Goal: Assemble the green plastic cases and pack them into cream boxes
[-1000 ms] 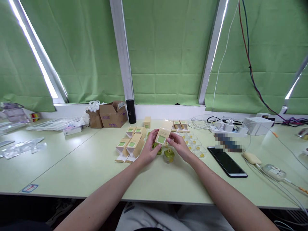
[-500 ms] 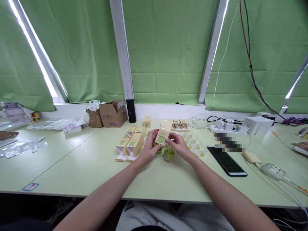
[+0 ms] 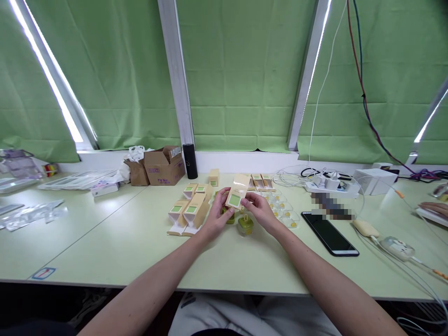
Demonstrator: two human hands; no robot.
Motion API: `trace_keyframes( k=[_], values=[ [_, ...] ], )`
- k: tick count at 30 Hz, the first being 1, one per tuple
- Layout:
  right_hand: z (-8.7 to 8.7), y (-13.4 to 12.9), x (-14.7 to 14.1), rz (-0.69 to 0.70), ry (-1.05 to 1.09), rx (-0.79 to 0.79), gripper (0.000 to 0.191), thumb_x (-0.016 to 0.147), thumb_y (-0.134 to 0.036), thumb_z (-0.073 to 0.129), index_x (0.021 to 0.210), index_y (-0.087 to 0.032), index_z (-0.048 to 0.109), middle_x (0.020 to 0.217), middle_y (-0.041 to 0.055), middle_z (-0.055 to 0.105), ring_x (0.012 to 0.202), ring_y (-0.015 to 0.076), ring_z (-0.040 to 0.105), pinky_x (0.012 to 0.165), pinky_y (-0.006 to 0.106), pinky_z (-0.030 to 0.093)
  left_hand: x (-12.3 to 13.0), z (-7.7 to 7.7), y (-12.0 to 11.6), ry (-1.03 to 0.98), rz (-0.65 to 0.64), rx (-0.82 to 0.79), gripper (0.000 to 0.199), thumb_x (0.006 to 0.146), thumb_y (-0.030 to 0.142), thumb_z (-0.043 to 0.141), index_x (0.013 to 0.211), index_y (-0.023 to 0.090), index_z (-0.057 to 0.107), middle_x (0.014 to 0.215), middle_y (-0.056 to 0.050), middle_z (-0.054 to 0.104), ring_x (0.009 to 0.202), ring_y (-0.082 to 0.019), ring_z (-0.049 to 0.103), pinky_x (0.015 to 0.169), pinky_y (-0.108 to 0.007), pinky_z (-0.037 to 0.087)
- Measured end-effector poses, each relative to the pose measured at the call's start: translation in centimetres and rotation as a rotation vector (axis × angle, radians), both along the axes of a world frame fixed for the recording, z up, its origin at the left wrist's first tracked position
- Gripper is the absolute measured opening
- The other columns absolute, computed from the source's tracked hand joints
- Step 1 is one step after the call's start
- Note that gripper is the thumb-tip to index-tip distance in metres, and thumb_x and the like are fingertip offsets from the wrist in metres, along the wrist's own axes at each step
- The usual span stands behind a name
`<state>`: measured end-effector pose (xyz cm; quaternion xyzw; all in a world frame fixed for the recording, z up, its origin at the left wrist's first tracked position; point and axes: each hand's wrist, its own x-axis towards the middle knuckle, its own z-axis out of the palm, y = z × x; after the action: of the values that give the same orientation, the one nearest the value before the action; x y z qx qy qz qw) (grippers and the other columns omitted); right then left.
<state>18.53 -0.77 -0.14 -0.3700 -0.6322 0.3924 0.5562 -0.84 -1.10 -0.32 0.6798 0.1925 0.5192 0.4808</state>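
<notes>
The left hand point(image 3: 220, 212) pinched the left side of a cream carton point(image 3: 235, 196) and the right hand point(image 3: 259, 211) its lower right edge, holding it tilted above the bench point(image 3: 140, 252). The carton looked light and thin-walled, likely to crease if squeezed; its folded side edges seemed the best grip, clear of the raised flap point(image 3: 241, 180). A green-lidded cup point(image 3: 245, 225) stood just below, more cartons point(image 3: 196, 208) to the left.

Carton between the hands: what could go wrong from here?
The right hand might knock over the green-lidded container standing close by. The left hand could jostle the grouped cartons beside it. Pressing hard with both hands might crease the held carton.
</notes>
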Motion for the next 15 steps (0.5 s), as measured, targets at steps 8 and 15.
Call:
trace_keyframes(
  k=[8, 15],
  values=[
    [-0.09, 0.04, 0.06, 0.002, 0.005, 0.005, 0.052, 0.081, -0.068, 0.076, 0.105, -0.022, 0.074, 0.094, 0.008, 0.077, 0.095, 0.0282, 0.071, 0.087, 0.043, 0.056, 0.21, -0.04, 0.16, -0.023, -0.023, 0.006, 0.061, 0.095, 0.045, 0.072, 0.146, 0.028, 0.042, 0.143, -0.012, 0.062, 0.132, -0.028, 0.06, 0.114, -0.047, 0.045],
    [-0.09, -0.02, 0.1, -0.007, -0.006, 0.013, 0.053, 0.082, -0.069, 0.075, 0.108, -0.022, 0.074, 0.094, 0.0082, 0.077, 0.097, 0.0285, 0.071, 0.086, 0.042, 0.057, 0.21, 0.05, 0.04, -0.019, -0.044, -0.01, 0.064, 0.094, 0.046, 0.074, 0.146, 0.028, 0.04, 0.142, -0.013, 0.062, 0.132, -0.029, 0.06, 0.114, -0.047, 0.045]
  ],
)
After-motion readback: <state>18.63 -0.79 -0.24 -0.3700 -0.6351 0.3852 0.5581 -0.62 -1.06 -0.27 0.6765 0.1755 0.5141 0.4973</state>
